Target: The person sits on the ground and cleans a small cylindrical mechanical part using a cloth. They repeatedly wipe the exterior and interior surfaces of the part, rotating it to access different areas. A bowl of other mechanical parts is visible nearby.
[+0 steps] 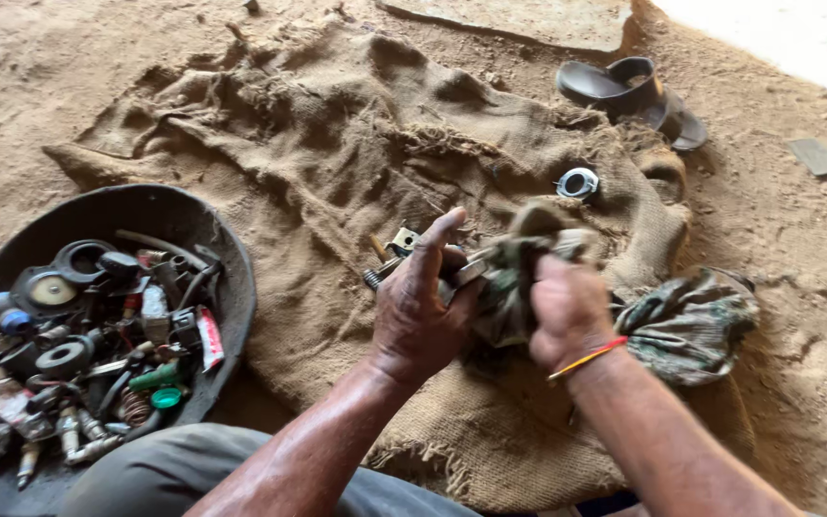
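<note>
1. Currently the left hand [418, 321] has its grip closed around a small metal part [396, 251]; the forefinger is raised, and the other fingers and thumb pinch the piece. A threaded or sprung end pokes out to the left of the grip.
2. Long axis of the part runs roughly left to right, from the left grip toward the right hand [567, 311]. Both hands sit just beside each other, nearly touching.
3. Right grip is pressed together on a grimy mottled rag [514, 287] bunched over the part's right end; the rag trails away to the right [691, 325] onto the ground.
4. Beneath both grips: a rumpled burlap sack [318, 144] spread on sandy floor.
5. Beyond the right grip, near: a small metal ring [578, 182] on the sack. Farther out, dark sandals [638, 96].
6. Well left of the left grip: a dark shallow basin [174, 215] full of mixed spares. Nothing stands between the two hands.
</note>
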